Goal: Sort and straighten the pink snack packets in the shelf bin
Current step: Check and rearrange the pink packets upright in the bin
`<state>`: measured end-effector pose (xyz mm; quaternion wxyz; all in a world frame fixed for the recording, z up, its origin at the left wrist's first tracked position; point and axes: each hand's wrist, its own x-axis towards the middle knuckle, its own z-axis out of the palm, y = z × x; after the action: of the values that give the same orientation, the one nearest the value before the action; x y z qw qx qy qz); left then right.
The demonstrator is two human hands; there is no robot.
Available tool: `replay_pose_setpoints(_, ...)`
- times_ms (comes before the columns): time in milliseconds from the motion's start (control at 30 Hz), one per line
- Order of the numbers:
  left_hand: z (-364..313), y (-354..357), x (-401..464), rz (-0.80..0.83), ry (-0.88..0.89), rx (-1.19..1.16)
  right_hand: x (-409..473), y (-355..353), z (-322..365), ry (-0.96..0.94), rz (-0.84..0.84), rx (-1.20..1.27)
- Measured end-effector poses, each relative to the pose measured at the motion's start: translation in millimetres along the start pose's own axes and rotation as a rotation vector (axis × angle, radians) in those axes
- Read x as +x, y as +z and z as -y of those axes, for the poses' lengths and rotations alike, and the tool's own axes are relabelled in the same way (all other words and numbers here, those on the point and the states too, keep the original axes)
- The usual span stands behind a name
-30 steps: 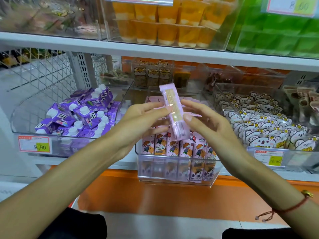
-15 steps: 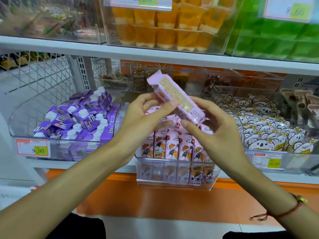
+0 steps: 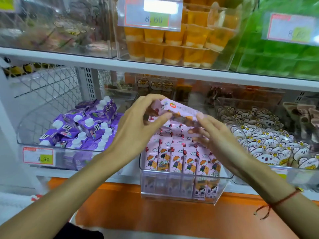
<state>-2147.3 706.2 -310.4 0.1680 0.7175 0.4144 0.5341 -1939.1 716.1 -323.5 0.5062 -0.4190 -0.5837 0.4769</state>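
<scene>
Both hands are up over the clear bin point(image 3: 177, 185) on the middle shelf, and between them they hold one pink packet point(image 3: 179, 112) lying crosswise, tilted down toward the right, just above the standing rows. The left hand point(image 3: 138, 128) pinches the packet's left end between thumb and curled fingers; the right hand point(image 3: 219, 140) touches the right end with its thumb on top and fingers spread beneath — whether that is a firm grip or only a steadying touch I cannot tell, since the fingers are blurred. Below, the other pink packets point(image 3: 181, 159) stand upright in rows, printed faces forward, filling the front of the bin. The step in hand looks like re-seating a stray packet, so the sorting seems well along but not finished. Next, I judge, the packet must be turned upright with its picture facing out, then slid into a gap in a row — gently, since neighbours pressed aside could topple. Purple cartons point(image 3: 82, 125) sit in the bin to the left.
</scene>
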Motion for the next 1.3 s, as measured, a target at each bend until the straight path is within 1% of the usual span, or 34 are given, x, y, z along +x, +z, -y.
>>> replay_pose_setpoints(33,3,-2,1,-0.048,-0.001,0.032,5,2,-3,-0.018,-0.036,-0.128)
replay_pose_setpoints(100,9,-7,3,-0.144,0.010,0.138,13,3,-8,-0.128,-0.103,-0.458)
replay_pose_setpoints(167,14,-11,6,-0.189,0.024,0.241,20,3,-15,-0.232,-0.044,-0.776)
replay_pose_setpoints(233,18,-12,8,-0.183,0.008,0.278,24,5,-24,-0.272,0.048,-1.039)
replay_pose_setpoints(333,23,-7,9,-0.133,-0.019,0.222,23,9,-30,-0.271,0.136,-1.259)
replay_pose_setpoints(433,23,0,13,-0.058,0.010,0.165,19,8,-30,-0.313,0.154,-1.280)
replay_pose_setpoints(533,23,5,21,0.048,0.010,0.216,14,8,-29,-0.382,0.103,-1.317)
replay_pose_setpoints(633,21,5,29,0.132,-0.003,0.257,9,10,-30,-0.389,0.072,-1.302)
replay_pose_setpoints(733,19,-2,43,0.233,0.005,0.337,7,9,-31,-0.404,0.061,-1.279)
replay_pose_setpoints(867,11,-5,71,0.417,0.012,0.462,5,9,-31,-0.385,0.060,-1.243)
replay_pose_setpoints(967,5,8,87,0.557,0.058,0.603,5,9,-30,-0.362,0.064,-1.236)
replay_pose_setpoints(1067,5,26,99,0.683,0.049,0.650,4,10,-29,-0.350,0.071,-1.223)
replay_pose_setpoints(1167,15,46,98,0.710,0.051,0.708,3,9,-28,-0.334,0.075,-1.221)
replay_pose_setpoints(1267,30,55,88,0.606,0.067,0.684,1,10,-27,-0.312,0.088,-1.210)
replay_pose_setpoints(1300,34,55,84,0.595,0.074,0.700,0,10,-27,-0.309,0.091,-1.211)
